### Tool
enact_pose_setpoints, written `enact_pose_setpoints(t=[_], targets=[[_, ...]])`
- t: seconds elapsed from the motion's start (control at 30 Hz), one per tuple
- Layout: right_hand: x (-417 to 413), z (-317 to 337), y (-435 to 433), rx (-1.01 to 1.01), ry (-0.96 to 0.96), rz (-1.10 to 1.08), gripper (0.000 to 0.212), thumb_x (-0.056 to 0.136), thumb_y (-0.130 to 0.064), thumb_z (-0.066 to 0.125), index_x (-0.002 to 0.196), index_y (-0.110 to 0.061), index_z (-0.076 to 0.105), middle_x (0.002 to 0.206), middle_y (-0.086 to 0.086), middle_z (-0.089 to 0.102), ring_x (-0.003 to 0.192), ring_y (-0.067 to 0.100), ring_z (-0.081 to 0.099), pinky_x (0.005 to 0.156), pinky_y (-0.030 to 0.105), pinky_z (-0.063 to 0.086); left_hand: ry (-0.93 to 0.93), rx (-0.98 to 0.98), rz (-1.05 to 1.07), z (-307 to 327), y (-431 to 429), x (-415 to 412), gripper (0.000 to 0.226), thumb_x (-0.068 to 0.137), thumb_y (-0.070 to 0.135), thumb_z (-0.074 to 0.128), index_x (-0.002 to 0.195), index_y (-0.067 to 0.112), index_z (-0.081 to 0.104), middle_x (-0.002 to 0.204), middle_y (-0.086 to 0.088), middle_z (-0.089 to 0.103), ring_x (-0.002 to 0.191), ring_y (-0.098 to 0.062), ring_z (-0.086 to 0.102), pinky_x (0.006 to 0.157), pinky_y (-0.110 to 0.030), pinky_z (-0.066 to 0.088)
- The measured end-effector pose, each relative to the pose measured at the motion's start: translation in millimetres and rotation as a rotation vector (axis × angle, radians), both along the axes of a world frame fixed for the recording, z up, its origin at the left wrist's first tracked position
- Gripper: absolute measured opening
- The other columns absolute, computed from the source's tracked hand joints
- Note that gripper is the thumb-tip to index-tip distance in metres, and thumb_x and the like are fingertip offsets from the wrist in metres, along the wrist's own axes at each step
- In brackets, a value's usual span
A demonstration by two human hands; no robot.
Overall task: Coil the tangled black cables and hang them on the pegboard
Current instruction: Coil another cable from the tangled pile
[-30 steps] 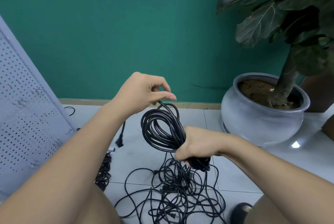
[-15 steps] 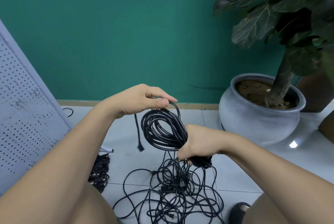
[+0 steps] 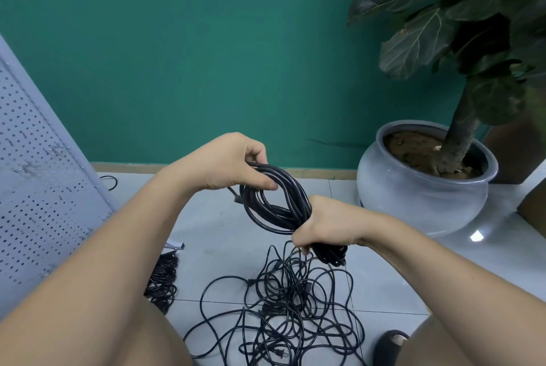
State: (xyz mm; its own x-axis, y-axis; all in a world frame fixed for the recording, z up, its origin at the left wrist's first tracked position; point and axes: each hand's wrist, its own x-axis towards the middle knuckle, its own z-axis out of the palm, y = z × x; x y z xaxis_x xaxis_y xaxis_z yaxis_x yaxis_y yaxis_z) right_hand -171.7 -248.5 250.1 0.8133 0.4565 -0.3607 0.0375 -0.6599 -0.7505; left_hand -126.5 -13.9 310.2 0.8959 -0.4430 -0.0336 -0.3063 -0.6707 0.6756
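Left hand (image 3: pixel 227 164) pinches coiled cable (image 3: pixel 283 215) top, fingers curled | right hand (image 3: pixel 323 225) fist clamps its lower end

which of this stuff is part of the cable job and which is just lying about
Job: coil gripped by left hand and right hand; tangled cables on the floor; pegboard; cable bundle beside it.
Lying about: plant pot; black slipper.

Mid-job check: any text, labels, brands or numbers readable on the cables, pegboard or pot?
No readable text anywhere.
The coiled cable, pegboard, plant pot and loose cables on the floor show no print, label or number.
Any moulding on the plug is too small to read.
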Motion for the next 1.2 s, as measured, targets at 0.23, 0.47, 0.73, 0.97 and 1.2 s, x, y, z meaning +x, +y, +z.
enact_pose_setpoints(t=[0.23, 0.47, 0.73, 0.97, 1.2], targets=[[0.6, -3.2, 8.8, -0.304, -0.298, -0.077, 0.018, 0.082, -0.019, 0.064, 0.071, -0.018, 0.05, 0.058, 0.0, 0.05, 0.052, 0.023, 0.043, 0.05, 0.03, 0.038, 0.025, 0.083, 0.0, 1.2, 5.8, 3.7, 0.036, 0.082, 0.041, 0.091, 0.075, 0.015, 0.067, 0.071, -0.01, 0.067, 0.062, -0.015, 0.051, 0.068, -0.034, 0.037], [-1.4, -10.9, 6.4, -0.105, -0.088, 0.033, 0.042, 0.081, -0.018, 0.072, 0.064, -0.023, 0.034, 0.059, -0.002, 0.034, 0.058, 0.022, 0.029, 0.054, 0.037, 0.022, 0.084, 0.031, 0.006, 14.3, 27.6, 3.3, 0.035, 0.076, 0.042, 0.094, 0.108, 0.036, 0.08, 0.097, 0.006, 0.081, 0.085, -0.008, 0.07, 0.091, -0.032, 0.05], [-10.0, -13.2, 14.9, -0.208, -0.046, 0.135, 0.031, 0.082, -0.018, 0.074, 0.072, -0.015, 0.045, 0.059, 0.0, 0.037, 0.059, 0.022, 0.034, 0.053, 0.038, 0.023, 0.0, -0.138, -0.012, 5.5, 5.8, 7.8, 0.01, 0.085, 0.023, 0.09, 0.085, 0.018, 0.082, 0.082, -0.003, 0.08, 0.078, -0.008, 0.069, 0.081, -0.024, 0.051], [-14.8, -8.5, 23.1, -0.127, -0.116, 0.188, 0.043, 0.082, -0.016, 0.069, 0.058, -0.02, 0.032, 0.056, -0.005, 0.029, 0.058, 0.022, 0.026, 0.056, 0.04, 0.024, 0.114, -0.304, -0.014, -47.3, -18.3, 30.1, 0.017, 0.086, 0.014, 0.089, 0.094, 0.004, 0.078, 0.084, -0.013, 0.08, 0.074, -0.011, 0.071, 0.077, -0.015, 0.052], [-9.6, 9.0, 9.6, -0.041, -0.262, 0.18, 0.037, 0.084, -0.014, 0.066, 0.07, -0.019, 0.032, 0.06, -0.008, 0.032, 0.058, 0.015, 0.03, 0.054, 0.036, 0.027, 0.412, -0.43, -0.056, -97.6, -14.1, 44.8, 0.014, 0.088, 0.032, 0.083, 0.095, 0.021, 0.079, 0.084, 0.002, 0.07, 0.075, -0.015, 0.058, 0.073, -0.035, 0.044]])
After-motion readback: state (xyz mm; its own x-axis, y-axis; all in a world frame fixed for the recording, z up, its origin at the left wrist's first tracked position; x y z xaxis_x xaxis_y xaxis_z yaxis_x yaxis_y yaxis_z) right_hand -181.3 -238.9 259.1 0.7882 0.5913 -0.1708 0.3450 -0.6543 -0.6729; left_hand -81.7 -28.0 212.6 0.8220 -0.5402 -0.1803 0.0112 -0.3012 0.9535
